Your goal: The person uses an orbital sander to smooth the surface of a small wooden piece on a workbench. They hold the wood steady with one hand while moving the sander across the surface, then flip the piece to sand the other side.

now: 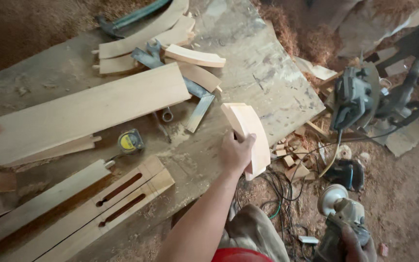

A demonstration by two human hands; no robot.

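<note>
Pale wood: curved block (pixel 247 136) is clamped in the left hand (pixel 235 153), fingers wrapped round its lower half, thumb across the near face. Block sits in the air just off the workbench's (pixel 248 63) right edge, over the offcuts (pixel 289 157) on the floor, not resting on anything. Long axis runs roughly up-and-away from the hand, upper end tipped toward the bench, curved broad face turned right.

Right hand (pixel 357 245) is low at bottom right, closed round the body of an angle grinder (pixel 340 208); its disc end points up-left, toward the block. Key relation: block is up and to the left of the disc, well apart, a clear gap between them. Left hand owns the block; right hand is nearer the tool only.

On the bench: long plank (pixel 78 114) toward the left edge, yellow tape measure (pixel 130 141) near it, slotted rails (pixel 112 199) at the near-left corner, more curved pieces (pixel 170 43) at the far edge. Mitre saw (pixel 364 94) stands on the floor past the right edge.
</note>
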